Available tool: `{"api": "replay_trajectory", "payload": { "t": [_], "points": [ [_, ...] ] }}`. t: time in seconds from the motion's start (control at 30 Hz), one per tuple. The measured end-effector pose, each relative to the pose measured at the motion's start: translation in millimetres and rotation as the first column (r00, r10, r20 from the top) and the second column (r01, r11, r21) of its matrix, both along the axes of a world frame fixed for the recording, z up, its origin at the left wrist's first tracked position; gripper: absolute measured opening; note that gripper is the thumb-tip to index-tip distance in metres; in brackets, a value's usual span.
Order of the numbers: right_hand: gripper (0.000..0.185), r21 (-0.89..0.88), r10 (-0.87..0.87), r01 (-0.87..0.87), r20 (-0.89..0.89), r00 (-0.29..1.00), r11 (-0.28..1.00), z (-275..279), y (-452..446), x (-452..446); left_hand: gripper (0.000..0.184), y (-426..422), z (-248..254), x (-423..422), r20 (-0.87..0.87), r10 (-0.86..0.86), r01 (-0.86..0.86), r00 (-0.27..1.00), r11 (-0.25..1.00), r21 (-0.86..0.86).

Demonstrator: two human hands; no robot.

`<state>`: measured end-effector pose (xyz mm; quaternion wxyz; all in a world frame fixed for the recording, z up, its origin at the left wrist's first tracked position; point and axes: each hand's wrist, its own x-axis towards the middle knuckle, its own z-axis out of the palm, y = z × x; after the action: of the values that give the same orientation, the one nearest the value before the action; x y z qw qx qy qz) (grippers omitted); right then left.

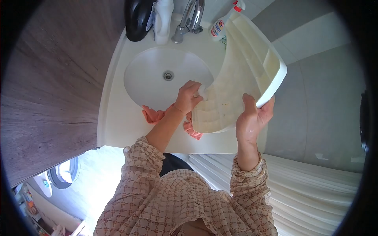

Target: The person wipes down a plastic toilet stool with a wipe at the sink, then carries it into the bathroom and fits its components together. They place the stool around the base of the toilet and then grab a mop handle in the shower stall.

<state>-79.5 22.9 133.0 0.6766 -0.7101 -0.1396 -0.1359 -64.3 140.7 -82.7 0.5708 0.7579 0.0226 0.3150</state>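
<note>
Rising left of the sink [153, 90], a wood-grain panel [55, 86] runs along the counter [112, 131], with a washing machine's round door [67, 172] below it. Behind the sink's left side stand a black bottle [137, 19] and, just beside it, a white bottle [162, 25]; what they hold is hidden. At the sink's near rim lies a crumpled pink cloth [151, 115], partly covered by the person's left forearm. The sink has a round drain [168, 75] in its basin, and a chrome tap [180, 32] stands behind it. Over the sink's right part, the left hand [189, 96] has its fingers closed on a white scrap [202, 93], too small to identify, at the edge of a plastic tray [240, 84]. That tray lies tilted across the sink's right rim, with stepped walls and a few dark specks inside, and partly hides a spray bottle [220, 26] behind the sink's right side. Right of the sink, the right hand [254, 118] grips the tray's outer wall, thumb on top. A pale curtain [315, 190] hangs farther right, nearer the person.
</note>
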Motion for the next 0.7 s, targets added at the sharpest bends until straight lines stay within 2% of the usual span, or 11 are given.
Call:
{"api": "replay_trajectory", "payload": {
  "t": [0.17, 0.27, 0.37, 0.47, 0.57, 0.67, 0.7],
  "points": [
    [0.032, -0.044, 0.012, -0.012, -0.008, 1.0, 0.999, 1, -4, 1, 0.029, -4, -11, 4, 0.033, -0.002, 0.007, 0.999, 0.987, -0.16],
    [0.03, -0.004, -0.008, 0.008, -0.024, 1.0, 1.0, -2, -2, 1, 0.03, -10, 2, 1, 0.011, 0.022, -0.021, 1.0, 0.991, -0.133],
    [0.029, 0.015, -0.023, 0.023, -0.01, 1.0, 1.0, -3, -4, 6, 0.028, -16, -6, 5, -0.001, 0.008, -0.008, 1.0, 0.931, -0.364],
    [0.029, -0.031, -0.076, 0.075, -0.01, 0.997, 0.997, -9, -14, 14, 0.026, -22, 1, 7, -0.035, -0.097, 0.047, 0.995, 0.729, -0.683],
    [0.027, -0.094, -0.118, 0.116, -0.01, 0.993, 0.989, -4, -15, 16, 0.023, -24, -2, 12, -0.149, -0.098, -0.03, 0.984, 0.731, -0.682],
    [0.024, -0.072, -0.112, 0.11, -0.025, 0.993, 0.991, -7, -21, 24, 0.026, -26, -2, 8, -0.09, 0.092, -0.128, 0.992, 0.774, -0.62],
    [0.024, -0.07, -0.111, 0.109, -0.025, 0.993, 0.992, -8, -23, 25, 0.027, -25, 1, 4, -0.048, 0.153, -0.156, 0.987, 0.855, -0.495]
  ]
}}
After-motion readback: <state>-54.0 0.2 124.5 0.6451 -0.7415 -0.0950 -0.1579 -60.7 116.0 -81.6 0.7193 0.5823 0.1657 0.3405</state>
